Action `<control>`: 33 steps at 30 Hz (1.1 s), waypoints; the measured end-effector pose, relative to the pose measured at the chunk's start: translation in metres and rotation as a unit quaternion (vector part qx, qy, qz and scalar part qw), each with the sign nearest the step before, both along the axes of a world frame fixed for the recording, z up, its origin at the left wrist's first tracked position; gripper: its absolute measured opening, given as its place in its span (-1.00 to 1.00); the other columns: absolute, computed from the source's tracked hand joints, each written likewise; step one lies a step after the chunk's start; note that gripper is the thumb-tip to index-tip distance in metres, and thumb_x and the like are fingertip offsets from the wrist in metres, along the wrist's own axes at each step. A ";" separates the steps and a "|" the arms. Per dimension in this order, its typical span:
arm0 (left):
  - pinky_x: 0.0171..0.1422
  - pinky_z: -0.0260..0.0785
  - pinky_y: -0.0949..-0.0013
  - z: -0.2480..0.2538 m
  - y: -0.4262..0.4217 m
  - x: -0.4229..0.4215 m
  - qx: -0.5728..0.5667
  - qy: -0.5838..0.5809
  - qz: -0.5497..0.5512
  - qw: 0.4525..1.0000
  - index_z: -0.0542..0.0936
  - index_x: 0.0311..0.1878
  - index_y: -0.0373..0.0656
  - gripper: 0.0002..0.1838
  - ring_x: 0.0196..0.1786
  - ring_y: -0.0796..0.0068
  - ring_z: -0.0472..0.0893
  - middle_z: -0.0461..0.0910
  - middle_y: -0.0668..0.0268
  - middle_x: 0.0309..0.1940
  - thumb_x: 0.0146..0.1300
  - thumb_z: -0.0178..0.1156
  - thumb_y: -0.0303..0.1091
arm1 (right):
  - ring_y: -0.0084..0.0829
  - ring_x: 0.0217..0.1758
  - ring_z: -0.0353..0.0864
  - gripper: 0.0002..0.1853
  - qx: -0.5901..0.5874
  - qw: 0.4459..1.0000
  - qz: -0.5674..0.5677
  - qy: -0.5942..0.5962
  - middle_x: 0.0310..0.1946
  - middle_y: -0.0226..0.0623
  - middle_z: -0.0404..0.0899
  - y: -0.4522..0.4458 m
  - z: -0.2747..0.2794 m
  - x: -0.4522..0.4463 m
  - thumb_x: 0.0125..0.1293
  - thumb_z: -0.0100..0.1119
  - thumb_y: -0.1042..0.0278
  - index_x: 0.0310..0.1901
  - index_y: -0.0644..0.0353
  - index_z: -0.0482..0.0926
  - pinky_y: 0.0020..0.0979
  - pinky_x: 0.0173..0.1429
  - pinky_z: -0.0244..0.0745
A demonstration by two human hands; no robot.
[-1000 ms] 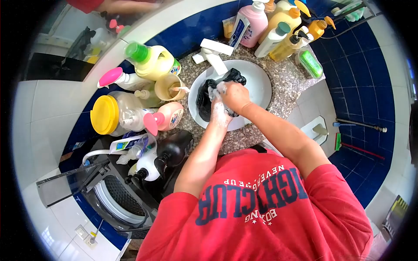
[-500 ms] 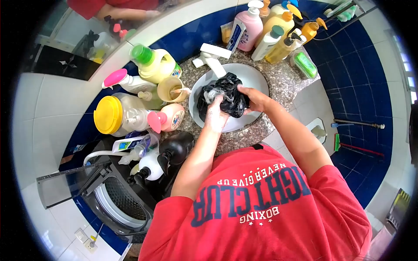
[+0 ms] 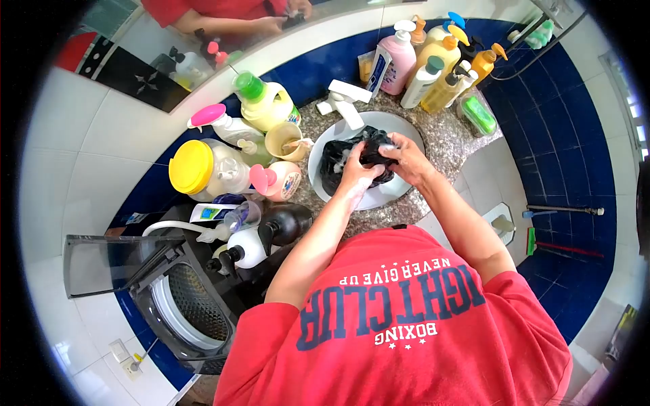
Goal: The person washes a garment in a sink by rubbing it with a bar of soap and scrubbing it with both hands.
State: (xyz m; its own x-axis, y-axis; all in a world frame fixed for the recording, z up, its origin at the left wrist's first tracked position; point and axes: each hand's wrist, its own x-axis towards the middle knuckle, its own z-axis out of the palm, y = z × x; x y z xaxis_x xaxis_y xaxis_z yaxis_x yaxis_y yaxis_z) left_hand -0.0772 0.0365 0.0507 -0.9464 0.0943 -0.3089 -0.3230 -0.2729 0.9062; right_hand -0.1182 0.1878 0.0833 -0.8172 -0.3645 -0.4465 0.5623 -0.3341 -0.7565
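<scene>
Wet black cloth (image 3: 333, 169) with patches of white suds lies bunched in the round white washbasin (image 3: 380, 197). My left hand (image 3: 359, 174) has its fingers wrapped round the near side of the bundle, with foam on the wrist. From the other side, my right hand (image 3: 409, 161) pinches a raised fold, some suds by its fingertips. Both hands are close together over the bowl. Above the basin's far edge sits the white faucet (image 3: 347, 101); I cannot tell whether water runs.
Left of the basin stand a beige cup (image 3: 283, 141), a pink-pump bottle (image 3: 279, 180) and a yellow-lidded jar (image 3: 191, 166). Several pump bottles (image 3: 396, 61) line the back, and a green soap box (image 3: 478, 115) sits right. An open-lidded washing machine (image 3: 189, 304) is at lower left.
The view has shifted, so the counter appears farther right. My right hand has moved over the top of the cloth and gathers a fold; less foam shows by my left thumb.
</scene>
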 end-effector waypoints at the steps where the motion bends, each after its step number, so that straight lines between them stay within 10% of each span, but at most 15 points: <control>1: 0.10 0.40 0.40 -0.002 -0.001 -0.002 -0.045 0.029 0.011 0.999 0.27 0.32 -0.32 -0.31 0.03 0.45 0.54 0.47 0.19 0.08 0.07 0.24 -0.65 | -0.39 -0.14 0.61 -0.68 -0.015 1.000 0.018 0.004 -0.17 -0.29 0.59 0.000 0.000 0.000 0.20 0.16 0.63 0.01 0.25 0.48 -0.39 -0.01 0.54; 11: 0.03 0.42 0.41 -0.025 -0.017 -0.002 0.126 0.002 0.120 0.985 0.46 0.05 -0.25 -0.67 -0.06 0.45 0.55 0.54 0.27 -0.11 0.21 0.00 -0.65 | -0.52 -0.37 0.49 -0.89 0.002 0.998 -0.016 0.068 -0.36 -0.37 0.51 0.005 -0.008 -0.007 0.21 0.17 0.60 -0.22 0.26 0.51 -0.46 -0.27 0.45; 18: 0.20 0.44 0.14 -0.023 -0.020 0.007 0.244 -0.033 0.101 0.964 0.40 0.15 -0.41 -0.68 0.07 0.18 0.57 0.52 0.06 0.07 0.40 -0.06 -0.47 | -0.42 -0.16 0.54 -0.44 0.273 0.943 0.161 0.106 -0.10 -0.32 0.47 -0.009 0.006 0.017 0.15 0.38 0.25 0.13 0.22 0.35 -0.38 -0.03 0.52; 21: 0.15 0.46 0.22 -0.019 -0.018 0.011 0.220 -0.016 0.078 0.972 0.44 0.14 -0.28 -0.70 0.03 0.30 0.57 0.55 0.17 0.03 0.44 -0.04 -0.37 | -0.46 -0.21 0.55 -0.60 0.352 0.892 0.133 0.249 -0.19 -0.30 0.52 -0.014 -0.029 0.021 0.13 0.29 0.42 0.01 0.28 0.47 -0.40 -0.18 0.52; 28: -0.13 0.41 0.57 -0.006 -0.042 0.015 0.106 -0.005 0.127 0.986 0.49 0.05 0.03 -0.79 -0.21 0.67 0.53 0.59 0.47 -0.15 0.44 0.00 -0.21 | -0.32 -0.17 0.62 -0.66 0.125 0.981 -0.136 -0.054 -0.16 -0.19 0.56 0.019 -0.013 0.015 0.22 0.02 0.54 0.05 0.34 0.41 -0.17 -0.04 0.60; 33: -0.11 0.44 0.49 -0.004 -0.046 0.015 0.147 -0.027 0.117 0.982 0.48 0.07 0.02 -0.77 -0.18 0.62 0.56 0.60 0.44 -0.15 0.46 -0.04 -0.21 | -0.18 0.00 0.57 -0.75 -0.034 0.993 -0.053 -0.104 -0.09 -0.17 0.55 0.042 -0.019 0.009 0.31 -0.05 0.36 0.00 0.20 0.40 0.03 0.14 0.48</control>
State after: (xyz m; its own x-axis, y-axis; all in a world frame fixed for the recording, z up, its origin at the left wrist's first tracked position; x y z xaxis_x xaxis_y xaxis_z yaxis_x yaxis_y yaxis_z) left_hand -0.0617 -0.0092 0.0470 -0.9359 -0.0323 -0.3507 -0.2646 -0.5924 0.7609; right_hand -0.1096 0.2302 0.0640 -0.7453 -0.3170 -0.5865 0.6629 -0.4464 -0.6011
